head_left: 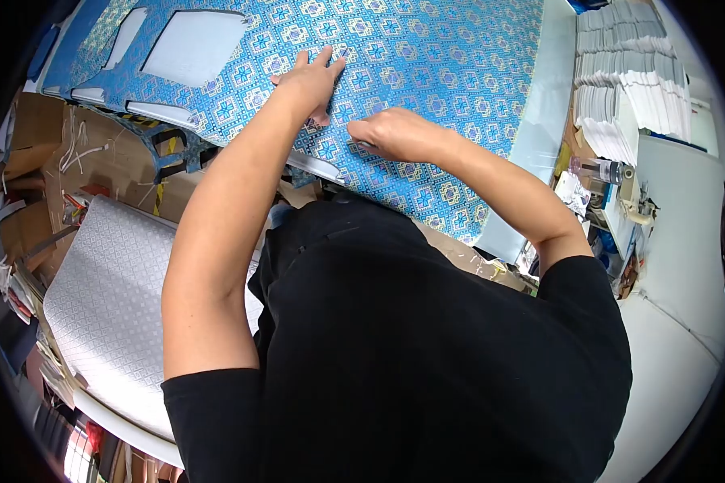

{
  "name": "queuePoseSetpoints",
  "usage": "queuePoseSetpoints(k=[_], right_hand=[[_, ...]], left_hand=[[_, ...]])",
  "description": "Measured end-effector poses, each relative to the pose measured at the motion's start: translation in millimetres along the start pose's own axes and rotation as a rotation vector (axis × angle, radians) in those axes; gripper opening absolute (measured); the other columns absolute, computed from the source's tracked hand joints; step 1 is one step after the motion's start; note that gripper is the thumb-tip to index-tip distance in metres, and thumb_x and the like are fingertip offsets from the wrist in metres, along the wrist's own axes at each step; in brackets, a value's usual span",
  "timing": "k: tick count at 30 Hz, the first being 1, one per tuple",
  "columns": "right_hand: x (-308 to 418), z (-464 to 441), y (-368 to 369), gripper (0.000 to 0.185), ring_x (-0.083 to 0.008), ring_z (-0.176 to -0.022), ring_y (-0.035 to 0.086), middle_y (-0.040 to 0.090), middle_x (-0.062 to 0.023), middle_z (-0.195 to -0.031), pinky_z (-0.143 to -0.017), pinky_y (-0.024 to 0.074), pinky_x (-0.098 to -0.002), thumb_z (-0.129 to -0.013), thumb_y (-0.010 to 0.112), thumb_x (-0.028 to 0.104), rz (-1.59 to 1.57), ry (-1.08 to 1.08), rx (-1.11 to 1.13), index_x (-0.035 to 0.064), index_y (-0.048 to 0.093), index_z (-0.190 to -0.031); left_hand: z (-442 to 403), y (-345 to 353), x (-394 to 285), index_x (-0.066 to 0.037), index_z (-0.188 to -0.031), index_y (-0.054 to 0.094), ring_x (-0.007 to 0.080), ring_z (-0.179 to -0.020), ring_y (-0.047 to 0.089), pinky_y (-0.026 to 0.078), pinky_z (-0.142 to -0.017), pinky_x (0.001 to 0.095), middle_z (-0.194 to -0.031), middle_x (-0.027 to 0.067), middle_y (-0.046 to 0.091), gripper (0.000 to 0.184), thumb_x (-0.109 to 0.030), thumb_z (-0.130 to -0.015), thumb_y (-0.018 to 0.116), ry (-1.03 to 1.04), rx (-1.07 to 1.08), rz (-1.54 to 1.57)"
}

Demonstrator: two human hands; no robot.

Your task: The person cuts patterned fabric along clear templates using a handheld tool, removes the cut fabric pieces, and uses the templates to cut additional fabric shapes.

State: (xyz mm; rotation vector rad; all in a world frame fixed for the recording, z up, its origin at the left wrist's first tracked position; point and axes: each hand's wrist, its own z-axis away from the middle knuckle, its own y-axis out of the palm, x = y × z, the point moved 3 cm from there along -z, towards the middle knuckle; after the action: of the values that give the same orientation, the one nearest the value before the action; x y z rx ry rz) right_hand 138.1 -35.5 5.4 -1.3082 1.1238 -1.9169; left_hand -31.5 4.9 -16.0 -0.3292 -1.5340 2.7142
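A blue patterned fabric [427, 64] with yellow and white motifs is spread over a table. My left hand [310, 84] lies on it with fingers spread, beside the fabric's near edge. To its right, my right hand [391, 134] is closed low over the fabric, around something dark and small that is mostly hidden. Left of my hands the fabric has cut-out openings where a pale surface [193, 47] shows. A narrower pale gap [316, 167] sits at the near edge, below my left hand.
A roll of silvery patterned material [125, 298] lies at the lower left. Stacks of white and grey sheets [632, 76] stand at the upper right, with a clear bottle [608, 171] below them. Cardboard and scraps [84, 145] are on the floor at left.
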Motion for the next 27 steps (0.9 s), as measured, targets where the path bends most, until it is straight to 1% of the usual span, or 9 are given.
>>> queuePoseSetpoints(k=[4, 10, 16, 19, 21, 22, 24, 25, 27], right_hand=[[-1, 3, 7, 0.019, -0.0383, -0.072, 0.068, 0.066, -0.0146, -0.076, -0.061, 0.0519, -0.049, -0.093, 0.071, 0.014, -0.026, 0.024, -0.046, 0.0081, 0.054, -0.097], [8, 2, 15, 0.021, -0.0395, -0.072, 0.069, 0.068, -0.0158, -0.077, -0.062, 0.0532, -0.0501, -0.092, 0.073, 0.012, -0.087, 0.068, -0.185, 0.0072, 0.054, -0.098], [16, -13, 31, 0.021, -0.0407, -0.074, 0.07, 0.071, -0.0169, -0.083, -0.062, 0.0539, -0.0499, -0.093, 0.073, 0.013, -0.133, 0.206, -0.277, 0.0055, 0.055, -0.1], [22, -20, 33, 0.021, -0.0415, -0.075, 0.069, 0.071, -0.0171, -0.083, -0.063, 0.0535, -0.0511, -0.093, 0.073, 0.014, -0.133, 0.28, -0.333, 0.0059, 0.055, -0.101], [24, -24, 34, 0.021, -0.0422, -0.076, 0.069, 0.07, -0.0176, -0.082, -0.064, 0.0527, -0.0527, -0.093, 0.072, 0.016, -0.136, 0.287, -0.389, 0.0067, 0.056, -0.102], [25, -26, 34, 0.021, -0.0422, -0.076, 0.069, 0.07, -0.0176, -0.082, -0.064, 0.0527, -0.0527, -0.093, 0.072, 0.016, -0.138, 0.293, -0.398, 0.0067, 0.056, -0.102], [27, -30, 32, 0.02, -0.0426, -0.077, 0.068, 0.07, -0.0176, -0.083, -0.064, 0.0521, -0.0537, -0.093, 0.072, 0.016, -0.132, 0.305, -0.381, 0.0081, 0.056, -0.103], [28, -30, 29, 0.02, -0.0426, -0.077, 0.068, 0.07, -0.0176, -0.083, -0.064, 0.0521, -0.0537, -0.093, 0.072, 0.016, -0.13, 0.309, -0.389, 0.0081, 0.056, -0.103], [29, -29, 26, 0.019, -0.0428, -0.077, 0.068, 0.07, -0.0178, -0.083, -0.064, 0.0518, -0.0539, -0.093, 0.071, 0.016, -0.161, 0.359, -0.329, 0.0092, 0.057, -0.104]], left_hand=[[1, -2, -1, -0.035, -0.165, 0.026, 0.0374, -0.159, 0.019, 0.042, -0.109, 0.0789, -0.176, -0.0033, 0.012, 0.127, -0.017, -0.064, 0.099, -0.002, 0.023, -0.006], [1, -2, -1, -0.035, -0.166, 0.024, 0.0389, -0.159, 0.017, 0.042, -0.109, 0.0794, -0.176, -0.0028, 0.011, 0.126, -0.019, -0.066, 0.099, 0.003, 0.036, -0.016], [0, 0, 1, -0.031, -0.166, 0.023, 0.0409, -0.158, 0.017, 0.044, -0.106, 0.0789, -0.176, 0.0021, 0.012, 0.127, -0.022, -0.065, 0.099, 0.041, 0.031, -0.047], [3, -3, 1, -0.028, -0.166, 0.025, 0.0411, -0.157, 0.022, 0.047, -0.105, 0.0778, -0.175, 0.0039, 0.014, 0.127, -0.026, -0.064, 0.1, 0.067, 0.018, -0.074], [5, -5, 1, -0.022, -0.164, 0.029, 0.04, -0.154, 0.028, 0.049, -0.103, 0.0755, -0.173, 0.0046, 0.021, 0.124, -0.031, -0.063, 0.1, 0.086, -0.013, -0.1], [4, -4, 3, -0.022, -0.164, 0.029, 0.04, -0.154, 0.028, 0.049, -0.103, 0.0755, -0.173, 0.0046, 0.021, 0.124, -0.031, -0.063, 0.1, 0.093, -0.012, -0.108], [2, -4, 9, -0.015, -0.159, 0.038, 0.039, -0.151, 0.033, 0.054, -0.102, 0.0681, -0.169, 0.006, 0.029, 0.118, -0.033, -0.061, 0.101, 0.145, -0.074, -0.161], [-1, -7, 14, -0.015, -0.159, 0.038, 0.039, -0.151, 0.033, 0.054, -0.102, 0.0681, -0.169, 0.006, 0.029, 0.118, -0.033, -0.061, 0.101, 0.15, -0.077, -0.168], [-8, -12, 20, -0.011, -0.153, 0.047, 0.0379, -0.15, 0.035, 0.057, -0.103, 0.0587, -0.168, 0.0047, 0.034, 0.109, -0.03, -0.061, 0.1, 0.271, -0.041, -0.207]])
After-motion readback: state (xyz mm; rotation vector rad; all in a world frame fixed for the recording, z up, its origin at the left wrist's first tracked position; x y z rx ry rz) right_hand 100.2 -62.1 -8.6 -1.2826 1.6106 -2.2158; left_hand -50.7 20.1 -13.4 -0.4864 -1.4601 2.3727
